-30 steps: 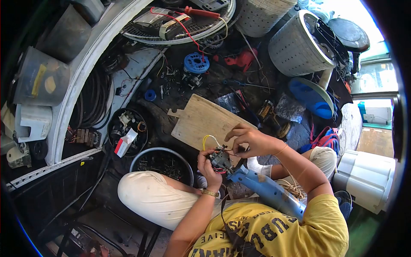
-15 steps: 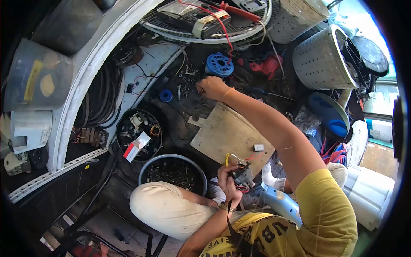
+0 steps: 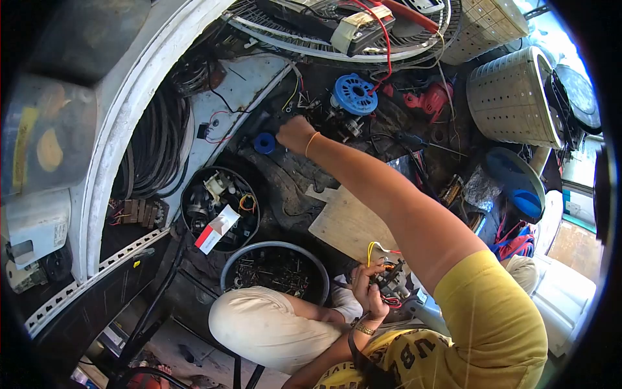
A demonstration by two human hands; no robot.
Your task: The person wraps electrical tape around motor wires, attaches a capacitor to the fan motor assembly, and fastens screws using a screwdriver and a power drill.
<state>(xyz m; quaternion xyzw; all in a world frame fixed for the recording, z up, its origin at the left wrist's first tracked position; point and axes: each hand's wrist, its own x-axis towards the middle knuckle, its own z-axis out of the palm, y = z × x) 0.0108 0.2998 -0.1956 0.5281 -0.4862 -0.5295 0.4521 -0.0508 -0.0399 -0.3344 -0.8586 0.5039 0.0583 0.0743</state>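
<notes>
My left hand (image 3: 370, 293), with a watch on its wrist, grips a small electric motor (image 3: 391, 284) with yellow, white and red wires, low over the wooden board (image 3: 350, 223). My right hand (image 3: 297, 135) reaches far forward over the dark floor. Its fingers are curled closed, and what they hold, if anything, is hidden. A blue spool-like ring (image 3: 264, 143) lies just left of it. Loose small metal parts lie beyond it, and a round blue slotted motor cover (image 3: 355, 94) sits to its right.
A grey basin (image 3: 275, 246) of screws and scraps stands by my knee. Beside it is a black tub (image 3: 254, 214) of parts with a red-and-white box (image 3: 217, 229). A red power tool (image 3: 430, 100), a perforated drum (image 3: 508, 97) and a wire fan grille (image 3: 414, 53) stand farther off.
My right hand has moved left across the loose parts, closer to the blue ring. My left hand keeps hold of the motor. The whole view has shifted somewhat.
</notes>
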